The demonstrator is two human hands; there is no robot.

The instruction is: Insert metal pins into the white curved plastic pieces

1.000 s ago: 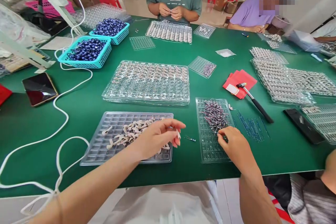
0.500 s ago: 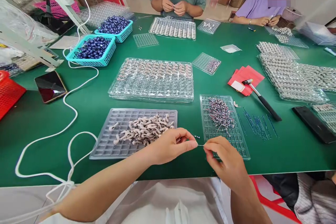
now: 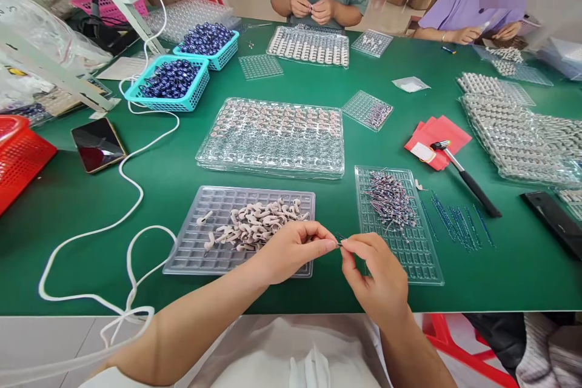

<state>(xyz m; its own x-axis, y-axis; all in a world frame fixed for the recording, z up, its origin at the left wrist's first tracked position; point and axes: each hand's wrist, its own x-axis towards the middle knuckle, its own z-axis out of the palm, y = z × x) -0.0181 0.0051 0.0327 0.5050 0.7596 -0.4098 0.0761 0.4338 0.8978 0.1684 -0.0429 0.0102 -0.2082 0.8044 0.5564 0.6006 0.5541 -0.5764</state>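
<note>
My left hand (image 3: 297,253) and my right hand (image 3: 376,273) meet fingertip to fingertip above the table's front edge. Both are closed in a pinch on a thin wire piece (image 3: 339,244), mostly covered by the fingers. Under and behind my left hand lies a grey gridded tray (image 3: 191,242) heaped with whitish earbud shells (image 3: 254,221). Just right of my right hand is a clear gridded tray (image 3: 425,267) carrying a pile of tiny wired parts (image 3: 391,200).
Farther back stands a stack of clear blister trays (image 3: 273,157) with rows of earbud parts. A hammer (image 3: 473,185) touches red packets (image 3: 439,139). Thin blue sticks (image 3: 459,224) lie nearby. Left are a phone (image 3: 99,145), white cable (image 3: 136,191) and turquoise baskets (image 3: 200,88). Two people work opposite.
My right hand has come closer to my left, and the stretch of wire showing between the fingertips is shorter. The whole view has shifted slightly, so the table appears farther right.
</note>
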